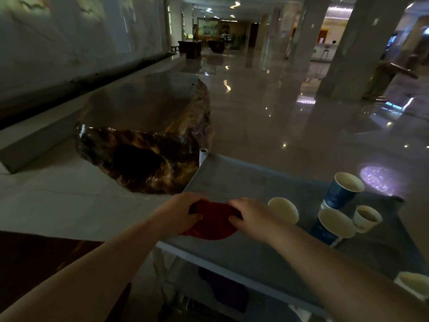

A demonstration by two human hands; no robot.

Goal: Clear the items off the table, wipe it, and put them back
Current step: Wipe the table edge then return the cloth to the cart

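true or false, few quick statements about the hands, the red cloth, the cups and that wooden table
1. Both hands, left hand and right hand, grip the red cloth. True.
2. The cloth is over the wooden table. False: it is over the grey cart shelf.
3. Paper cups stand on the wooden table. False: they stand on the cart shelf.
4. The tall blue cup is upright. True.
5. The right hand holds a cup. False: only the cloth.

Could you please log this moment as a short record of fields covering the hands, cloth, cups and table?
left hand: gripping red cloth
right hand: gripping the same cloth
cloth position: on grey cart top
paper cups: five visible on the cart, including a tall blue cup
wooden stump table: top bare, glossy
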